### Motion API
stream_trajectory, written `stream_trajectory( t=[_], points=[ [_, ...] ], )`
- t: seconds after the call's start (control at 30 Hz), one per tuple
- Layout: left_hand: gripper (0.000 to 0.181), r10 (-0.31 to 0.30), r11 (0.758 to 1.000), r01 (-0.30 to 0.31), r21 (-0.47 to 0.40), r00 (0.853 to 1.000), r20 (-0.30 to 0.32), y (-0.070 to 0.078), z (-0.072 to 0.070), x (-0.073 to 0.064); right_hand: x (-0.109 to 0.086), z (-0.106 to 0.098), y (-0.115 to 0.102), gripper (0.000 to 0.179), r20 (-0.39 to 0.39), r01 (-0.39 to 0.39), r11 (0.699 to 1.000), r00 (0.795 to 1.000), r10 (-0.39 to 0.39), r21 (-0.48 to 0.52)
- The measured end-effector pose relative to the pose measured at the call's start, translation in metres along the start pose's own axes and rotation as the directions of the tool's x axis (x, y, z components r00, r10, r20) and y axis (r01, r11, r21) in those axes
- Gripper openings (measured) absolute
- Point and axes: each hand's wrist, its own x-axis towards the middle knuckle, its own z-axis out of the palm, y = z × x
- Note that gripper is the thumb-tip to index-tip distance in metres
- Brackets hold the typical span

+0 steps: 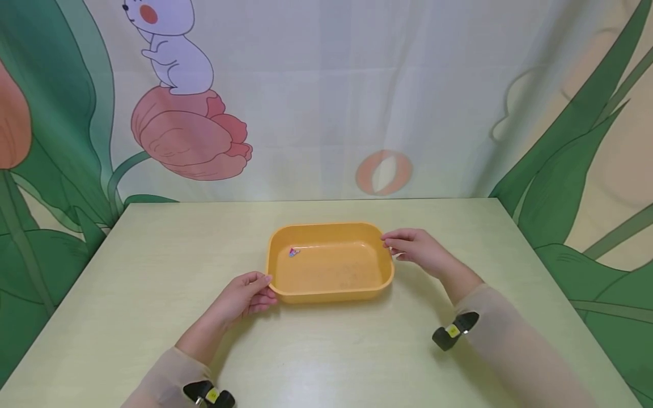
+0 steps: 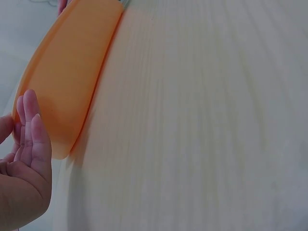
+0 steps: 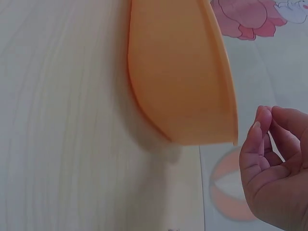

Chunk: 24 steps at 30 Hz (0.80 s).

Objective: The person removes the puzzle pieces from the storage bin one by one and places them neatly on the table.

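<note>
A shallow yellow plastic tray point(image 1: 331, 296) sits on the table, with a small colorful piece point(image 1: 293, 252), too small to identify, inside near its left end. My left hand point(image 1: 249, 296) grips the tray's front left corner. The left wrist view shows that thumb at the rim, with the fingers of the left hand point(image 2: 30, 149) along the outer wall. Beside the tray's right end is my right hand point(image 1: 415, 247). In the right wrist view, the thumb and fingertips of the right hand point(image 3: 276, 166) meet, apart from the tray wall point(image 3: 185, 77); nothing shows between them.
The pale wood-look table point(image 1: 326, 351) surrounds the tray. Behind it hangs a printed curtain point(image 1: 306, 102) with flowers and a white animal. A small black device point(image 1: 456, 331) is strapped on the right sleeve, another device point(image 1: 209, 394) on the left.
</note>
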Motion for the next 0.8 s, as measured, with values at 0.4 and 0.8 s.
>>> stream_trajectory(
  t=[0.4,0.8],
  points=[
    [0.02,0.012,1.0,-0.012,-0.007,1.0,0.005,0.0,-0.001,0.0,0.017,0.029,-0.024,0.036,0.036,0.034,0.995,0.999,-0.037,0.092],
    [0.02,0.008,1.0,-0.008,-0.023,1.0,0.012,0.0,-0.001,-0.001,0.038,0.06,-0.04,0.035,0.076,0.041,0.988,0.996,-0.053,0.149]
  ],
)
